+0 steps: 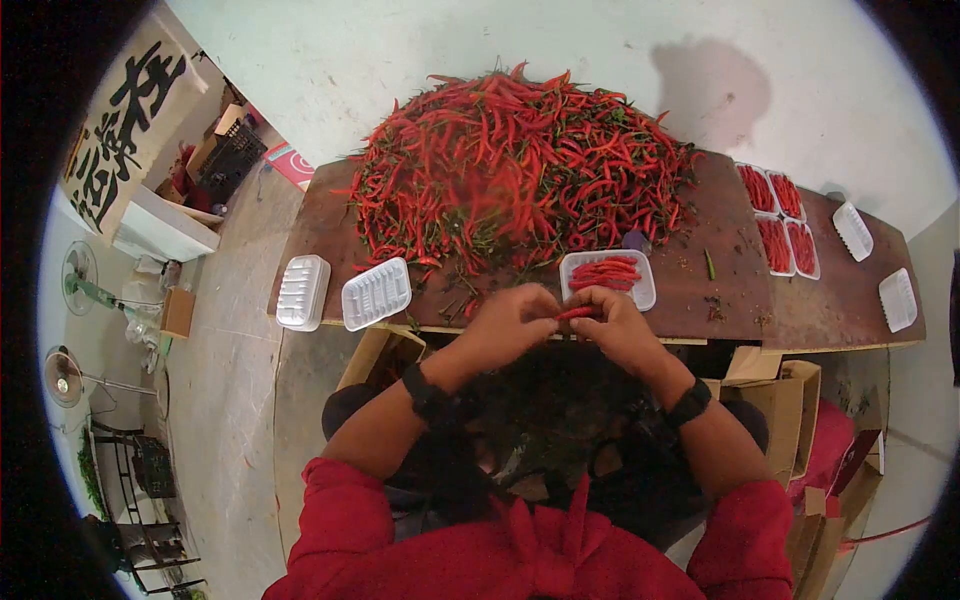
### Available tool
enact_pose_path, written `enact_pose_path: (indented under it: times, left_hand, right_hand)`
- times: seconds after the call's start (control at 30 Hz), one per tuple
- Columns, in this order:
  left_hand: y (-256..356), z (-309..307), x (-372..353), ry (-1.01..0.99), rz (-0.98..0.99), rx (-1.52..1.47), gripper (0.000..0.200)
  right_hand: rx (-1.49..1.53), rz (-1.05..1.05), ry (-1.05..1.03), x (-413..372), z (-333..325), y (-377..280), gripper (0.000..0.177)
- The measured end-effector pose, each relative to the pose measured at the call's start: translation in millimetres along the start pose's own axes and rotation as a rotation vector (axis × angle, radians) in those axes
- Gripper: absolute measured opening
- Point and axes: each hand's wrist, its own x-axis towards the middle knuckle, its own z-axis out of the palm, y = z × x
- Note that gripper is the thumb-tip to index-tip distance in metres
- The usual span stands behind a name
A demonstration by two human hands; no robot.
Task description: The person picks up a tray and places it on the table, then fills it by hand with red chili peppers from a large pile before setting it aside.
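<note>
A red chili pepper is held in front of me at the table's near edge, between both hands. My right hand is closed in a pinch around it. My left hand is closed too, with thumb and fingertips at the pepper's left end; whether a stem is pinched there is too small to see. Just beyond my hands sits a white plastic tray partly filled with red chili peppers laid side by side. A large heap of red chili peppers with green stems covers the table behind it.
White trays and another white tray lie at the table's left. Several filled trays stand at right, with two more white trays beyond. Cardboard boxes are below the table, and fans stand far left.
</note>
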Motion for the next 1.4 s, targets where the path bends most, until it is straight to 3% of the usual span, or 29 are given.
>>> enact_pose_path:
  times: [0.07,0.13,0.27,0.37,0.43,0.53,0.67,0.73,0.83,0.97,1.1,1.23,1.4]
  left_hand:
    - [5.1,-1.1,-0.5,0.078,0.004,0.179,0.019]
    - [4.3,0.7,-0.4,0.106,0.035,0.154,0.019]
    - [10.1,6.5,-3.6,0.132,0.13,0.125,0.019]
    - [13.6,5.4,-4.7,0.115,0.083,0.174,0.022]
    - [19.4,3.5,-3.3,0.131,0.101,0.179,0.022]
    - [20.2,1.3,-0.2,0.156,0.113,0.187,0.021]
    - [21.8,2.3,2.0,0.179,0.147,0.259,0.019]
    - [18.6,3.6,4.4,0.176,0.13,0.275,0.019]
    - [18.5,6.5,7.3,0.178,0.111,0.298,0.018]
    - [9.9,14.6,18.4,0.176,0.158,0.296,0.018]
    - [12.1,23.3,24.9,0.13,0.101,0.195,0.019]
    - [13.1,31.8,36.0,0.131,0.173,0.222,0.017]
    - [9.3,39.6,48.3,0.164,0.138,0.249,0.021]
  right_hand:
    - [0.004,-0.02,0.013,-0.8,1.5,1.9,0.023]
    - [0.126,0.042,-0.002,-2.2,3.3,-0.8,0.023]
    - [0.052,0.058,0.003,-0.2,1.4,4.5,0.023]
    - [0.008,0.065,0.005,-2.8,0.8,3.1,0.023]
    - [-0.525,-0.119,0.027,-5.0,-2.0,9.4,0.025]
    - [-0.785,-0.229,0.005,-11.2,-2.8,16.0,0.026]
    - [-1.033,-0.021,-0.049,-24.5,-9.3,0.7,0.026]
    - [-1.139,-0.382,0.148,-29.4,-15.9,0.4,0.025]
    - [-1.066,-0.223,0.144,-33.7,-22.8,-18.5,0.022]
    - [-0.93,-0.181,0.217,-30.9,-38.9,-18.2,0.02]
    - [-0.858,-0.336,0.229,-28.5,-41.3,-18.1,0.018]
    - [-0.898,-0.437,0.303,-23.7,-43.5,-14.6,0.015]
    - [-0.987,-0.411,0.335,-11.1,-62.9,-5.3,0.013]
